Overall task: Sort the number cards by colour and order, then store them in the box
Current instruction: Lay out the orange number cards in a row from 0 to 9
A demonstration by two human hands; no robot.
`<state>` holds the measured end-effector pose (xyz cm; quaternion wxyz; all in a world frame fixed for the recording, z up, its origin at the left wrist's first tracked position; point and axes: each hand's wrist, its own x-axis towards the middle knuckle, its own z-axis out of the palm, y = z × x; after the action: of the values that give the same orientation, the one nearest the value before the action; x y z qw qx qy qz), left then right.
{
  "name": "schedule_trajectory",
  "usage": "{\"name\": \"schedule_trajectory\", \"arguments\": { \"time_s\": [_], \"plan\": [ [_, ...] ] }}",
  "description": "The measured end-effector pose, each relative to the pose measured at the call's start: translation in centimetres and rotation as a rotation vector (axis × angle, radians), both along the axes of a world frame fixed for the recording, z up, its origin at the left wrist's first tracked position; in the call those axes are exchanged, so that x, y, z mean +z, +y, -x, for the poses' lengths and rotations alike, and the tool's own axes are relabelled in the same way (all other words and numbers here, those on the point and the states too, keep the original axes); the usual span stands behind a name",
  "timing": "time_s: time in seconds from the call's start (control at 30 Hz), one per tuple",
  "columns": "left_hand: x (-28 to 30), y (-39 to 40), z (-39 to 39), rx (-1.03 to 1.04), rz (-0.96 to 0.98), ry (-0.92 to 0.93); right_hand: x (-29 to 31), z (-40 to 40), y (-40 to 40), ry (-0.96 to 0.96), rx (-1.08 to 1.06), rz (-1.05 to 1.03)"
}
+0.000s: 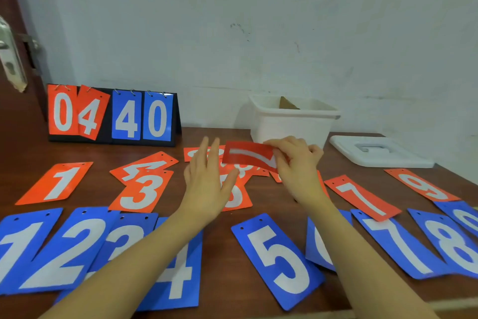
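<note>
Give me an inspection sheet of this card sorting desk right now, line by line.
Surface: brown wooden table, mostly covered with cards.
Job's things: blue cards in a front row, 5 among them; orange cards behind, 1, 3 overlapping 4, 7, 9; white box open, its lid beside it.
Clutter: flip scoreboard reading 04 40.
Grippers: right hand pinches an orange card above the pile; left hand open, empty.
Cables: nothing seen.
Surroundings: pale wall, door handle at left.
</note>
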<state>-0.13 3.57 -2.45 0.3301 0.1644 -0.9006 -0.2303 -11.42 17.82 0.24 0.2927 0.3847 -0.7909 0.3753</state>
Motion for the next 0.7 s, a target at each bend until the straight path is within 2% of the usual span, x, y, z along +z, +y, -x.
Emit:
{"name": "schedule_trajectory", "arguments": {
  "time_s": [0.07, 0.13, 0.2, 0.3, 0.37, 0.47, 0.57, 0.63, 0.7],
  "plan": [
    [1.2, 1.2, 0.2, -0.071, 0.159, 0.163, 0.8, -0.3, 1.5, 0.044, 0.043, -0.103],
    [2.1, 2.4, 0.7, -0.157, 0.323, 0.158, 1.5, -0.5, 3.1, 0.057, 0.101, -0.16],
    [2.4, 3.8, 1.3, -0.256, 0.33, 0.132, 1.9, -0.5, 4.8, 0.002, 0.141, -0.134],
    [2.4, 5.8, 2.8, -0.371, 0.242, 0.18, 1.7, 0.4, 7.7, -0.076, 0.106, -0.042],
    [2.1, 7.1, 4.1, -0.442, 0.179, 0.206, 1.3, 1.6, 9.7, -0.127, -0.015, 0.033],
    [1.8, 9.4, 6.0, -0.493, -0.147, 0.288, 0.4, 2.2, 12.6, -0.395, -0.16, 0.135],
    [1.6, 12.1, 7.7, -0.458, -0.415, 0.313, -1.2, 1.5, 13.6, -0.656, -0.002, 0.227],
    [1.3, 13.8, 8.8, -0.459, -0.492, 0.273, -1.8, 1.6, 13.9, -0.646, 0.035, 0.371],
    [1.0, 15.1, 9.9, -0.461, -0.509, 0.189, -1.6, 2.9, 14.4, -0.555, -0.055, 0.46]
  ]
}}
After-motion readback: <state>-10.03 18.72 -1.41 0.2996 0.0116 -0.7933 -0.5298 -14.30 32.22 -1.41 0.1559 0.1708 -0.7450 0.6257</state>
